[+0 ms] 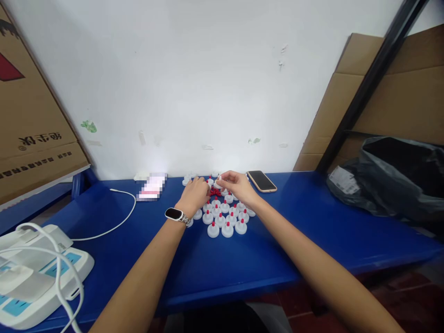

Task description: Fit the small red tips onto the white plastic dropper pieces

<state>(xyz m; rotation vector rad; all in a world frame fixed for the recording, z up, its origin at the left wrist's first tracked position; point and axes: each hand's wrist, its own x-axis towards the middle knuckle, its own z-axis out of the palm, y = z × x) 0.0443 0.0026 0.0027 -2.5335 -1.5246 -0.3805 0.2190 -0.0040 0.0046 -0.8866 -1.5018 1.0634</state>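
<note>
Both hands are held over a cluster of white caps (227, 217) near the back edge of the blue worktop (215, 268), about midway along it. Each finished cap carries a small red tip and stands upright; they are packed in rows, touching or nearly so, with the front row at the near side of the cluster.

The left hand (194, 194), with a watch (176, 215) worn at the wrist, is laid knuckles-up at the left of the cluster, its fingers curled down onto a little heap of loose red tips (215, 191). Whether a tip is pinched between them cannot be told, since the fingertips are hidden under the hand.

The right hand (237, 184) is raised just behind the cluster, and a single white cap (219, 178) is pinched narrowly between its thumb and forefinger. A few more plain caps (189, 178) are seen along the back edge, against the wall.

A phone (262, 181) is lain face-up just right of the hands, close to the back edge. A white cable (118, 217) is looped across the left part of the worktop, and a white device (38, 273) with pale blue panels is set at the near left corner. A dark plastic bag (395, 180) is slumped at the right end. Cardboard (31, 115) is leaned at both sides.
</note>
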